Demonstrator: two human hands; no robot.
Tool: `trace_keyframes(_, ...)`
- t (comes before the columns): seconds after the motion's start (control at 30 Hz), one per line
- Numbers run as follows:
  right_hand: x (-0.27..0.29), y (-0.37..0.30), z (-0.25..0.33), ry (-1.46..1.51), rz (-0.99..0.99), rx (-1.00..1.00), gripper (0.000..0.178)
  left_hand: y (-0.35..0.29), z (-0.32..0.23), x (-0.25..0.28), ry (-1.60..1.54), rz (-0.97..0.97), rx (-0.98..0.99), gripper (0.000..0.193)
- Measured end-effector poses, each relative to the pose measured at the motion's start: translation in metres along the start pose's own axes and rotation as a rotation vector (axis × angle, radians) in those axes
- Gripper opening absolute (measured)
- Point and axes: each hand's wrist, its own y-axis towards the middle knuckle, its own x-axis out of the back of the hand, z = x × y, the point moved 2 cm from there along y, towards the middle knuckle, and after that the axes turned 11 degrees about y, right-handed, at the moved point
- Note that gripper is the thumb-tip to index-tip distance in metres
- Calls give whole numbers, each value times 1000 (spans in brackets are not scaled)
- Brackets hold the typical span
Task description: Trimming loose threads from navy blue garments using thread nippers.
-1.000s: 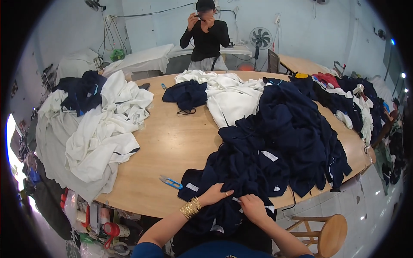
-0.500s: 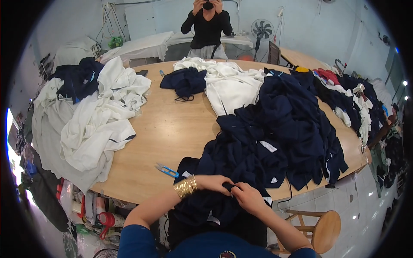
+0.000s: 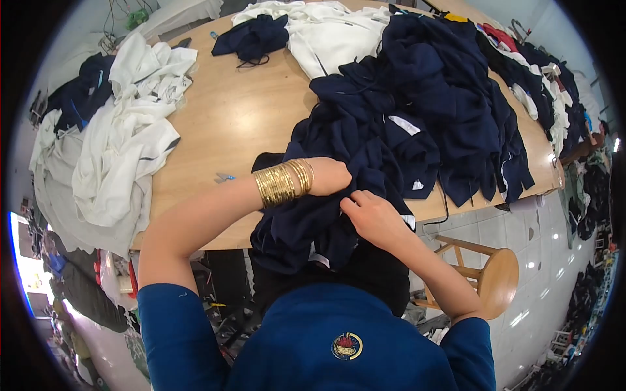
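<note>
A navy garment [image 3: 287,225] hangs over the near table edge onto my lap, its cloth bunched in front of me. My left hand [image 3: 331,176], gold bangles at its wrist, is curled closed on the navy cloth. Just below and to the right, my right hand [image 3: 375,218] pinches the same garment between thumb and fingers. The left hand's fingertips are hidden behind its knuckles. Beside my left forearm lie blue-handled thread snips [image 3: 225,177], partly covered by the arm.
A large navy garment heap [image 3: 437,98] covers the table's right side. White garments [image 3: 127,137] pile at the left, and more white cloth [image 3: 336,36] lies at the back. A wooden stool [image 3: 499,283] stands on the tiled floor at the right.
The view has tilted downward, so the table sits higher in the picture. My left hand has turned over, knuckles up, and a small gap has opened between my hands.
</note>
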Motion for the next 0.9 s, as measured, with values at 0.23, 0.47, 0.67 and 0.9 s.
trace_keyframes(0.23, -9, -1, 11, -33, 2, -52, 9, -21, -9, 3, 154, -62, 176, 20)
trace_keyframes(0.47, -12, 6, 4, -89, -21, -86, 9, -61, -37, 9, -1057, -230, 650, 19)
trace_keyframes(0.67, -7, 13, 5, 157, -46, -123, 12, -46, -77, -72, -1667, -868, 806, 17)
trace_keyframes(0.9, -8, 24, -9, 1136, 174, -604, 23, -35, -90, -88, -1827, -922, 695, 14)
